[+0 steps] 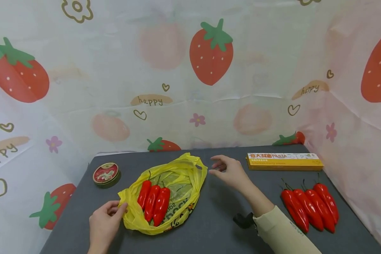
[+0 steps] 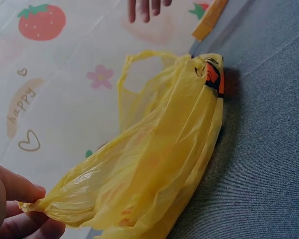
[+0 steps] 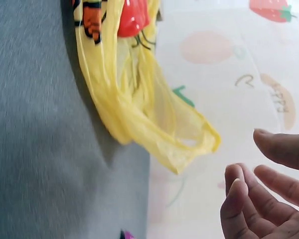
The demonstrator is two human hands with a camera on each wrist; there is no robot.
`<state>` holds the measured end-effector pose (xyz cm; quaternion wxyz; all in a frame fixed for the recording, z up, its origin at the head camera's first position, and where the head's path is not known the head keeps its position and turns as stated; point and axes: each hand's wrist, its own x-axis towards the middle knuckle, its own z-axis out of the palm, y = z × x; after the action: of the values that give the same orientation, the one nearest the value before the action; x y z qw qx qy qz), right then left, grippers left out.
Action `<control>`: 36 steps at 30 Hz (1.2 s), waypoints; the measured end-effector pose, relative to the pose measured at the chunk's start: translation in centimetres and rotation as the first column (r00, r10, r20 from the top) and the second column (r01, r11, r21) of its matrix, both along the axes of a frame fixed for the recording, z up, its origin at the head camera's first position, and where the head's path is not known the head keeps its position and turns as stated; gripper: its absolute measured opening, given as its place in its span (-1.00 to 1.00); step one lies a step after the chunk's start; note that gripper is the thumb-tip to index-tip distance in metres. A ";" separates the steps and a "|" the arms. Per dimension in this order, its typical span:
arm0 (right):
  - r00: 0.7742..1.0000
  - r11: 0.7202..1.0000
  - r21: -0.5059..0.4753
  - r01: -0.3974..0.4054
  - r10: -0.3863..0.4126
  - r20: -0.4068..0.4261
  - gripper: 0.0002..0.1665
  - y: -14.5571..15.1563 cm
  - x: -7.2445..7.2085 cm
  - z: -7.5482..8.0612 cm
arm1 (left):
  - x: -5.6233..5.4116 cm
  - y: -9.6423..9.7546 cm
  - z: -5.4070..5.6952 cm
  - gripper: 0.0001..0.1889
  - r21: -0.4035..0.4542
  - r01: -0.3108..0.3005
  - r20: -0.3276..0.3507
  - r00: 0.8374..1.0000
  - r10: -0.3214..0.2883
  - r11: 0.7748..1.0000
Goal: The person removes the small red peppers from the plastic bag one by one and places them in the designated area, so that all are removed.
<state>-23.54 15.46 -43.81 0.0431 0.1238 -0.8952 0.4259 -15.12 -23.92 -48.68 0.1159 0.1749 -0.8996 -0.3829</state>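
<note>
— How do the fingers stand?
— The left hand (image 1: 105,220) pinches the thin, crinkled yellow plastic bag (image 1: 194,187), which lies on the surface (image 1: 209,229), at its eight o'clock edge. The right hand (image 1: 231,173), near its two o'clock, has fingers parted, slightly bent, holding nothing.
— Inside?
— Three glossy, long red peppers (image 1: 153,203).

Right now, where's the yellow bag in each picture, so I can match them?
Head: yellow bag just below and left of the middle.
Left wrist: middle to bottom, pinched by the left hand.
Right wrist: top left to middle.
Shared landmark: the grey table.
</note>
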 end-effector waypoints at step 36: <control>0.851 0.917 -0.351 -0.188 0.331 0.408 -0.49 -11.2 -6.8 -0.4 | -0.1 0.3 0.0 -0.65 0.001 -0.004 -0.009 1.000 0.004 1.000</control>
<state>-30.31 4.29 -44.24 -0.2103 0.1327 -0.7798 0.5745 -15.25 -23.58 -48.72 0.1208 0.1752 -0.8984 -0.3842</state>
